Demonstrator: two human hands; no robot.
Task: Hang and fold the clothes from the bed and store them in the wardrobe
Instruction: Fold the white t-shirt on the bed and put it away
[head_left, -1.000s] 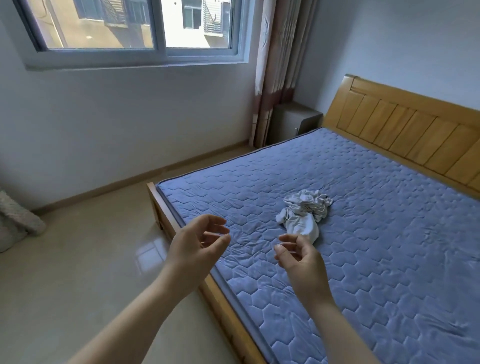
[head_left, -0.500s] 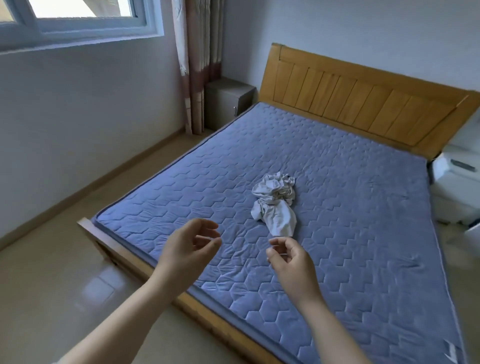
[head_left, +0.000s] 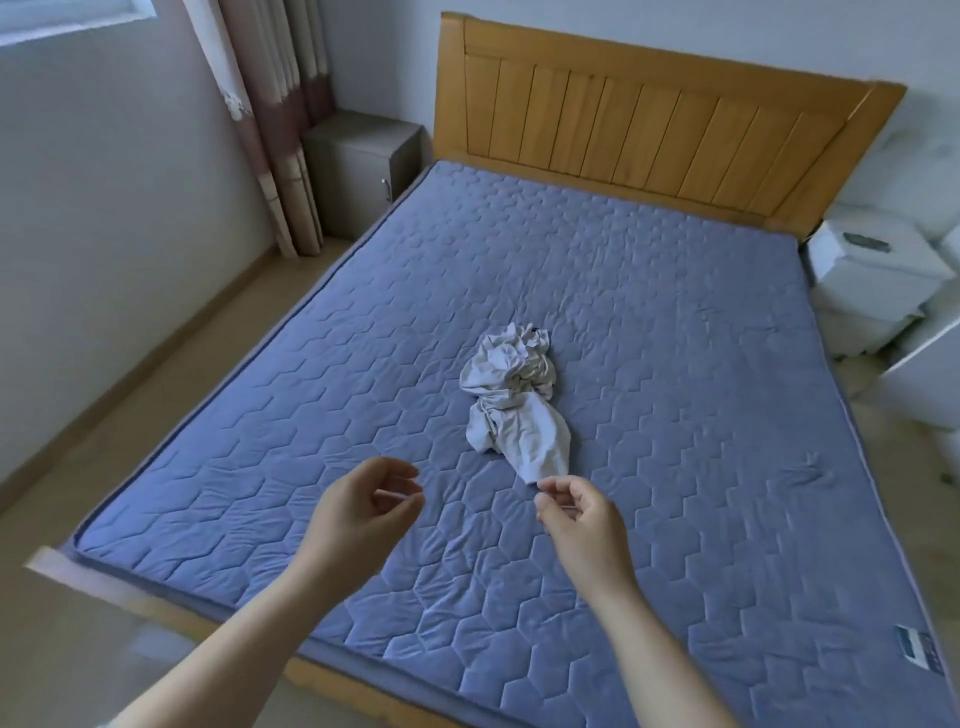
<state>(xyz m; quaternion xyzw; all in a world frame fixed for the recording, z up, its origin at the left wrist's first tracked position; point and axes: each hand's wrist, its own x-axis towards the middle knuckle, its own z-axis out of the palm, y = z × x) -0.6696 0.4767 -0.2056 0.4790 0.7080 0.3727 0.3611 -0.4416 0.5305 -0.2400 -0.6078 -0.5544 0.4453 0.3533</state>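
A crumpled white garment (head_left: 514, 400) lies in a heap near the middle of the blue quilted mattress (head_left: 675, 415) of a wooden bed. My left hand (head_left: 363, 514) hovers over the mattress near the foot of the bed, fingers curled and apart, holding nothing. My right hand (head_left: 582, 519) is just below the garment's near end, fingers loosely curled, its fingertips close to the cloth but apart from it. The wardrobe is not in view.
A wooden headboard (head_left: 649, 124) stands at the far end. A grey bedside cabinet (head_left: 358, 166) and a curtain (head_left: 275, 119) are at the far left. White boxes (head_left: 878, 280) crowd the bed's right side. Tiled floor (head_left: 78, 519) runs along the left.
My view has swung right and downward, from the window to the whole bed. Both hands have moved forward over the mattress, the right one nearing the white garment.
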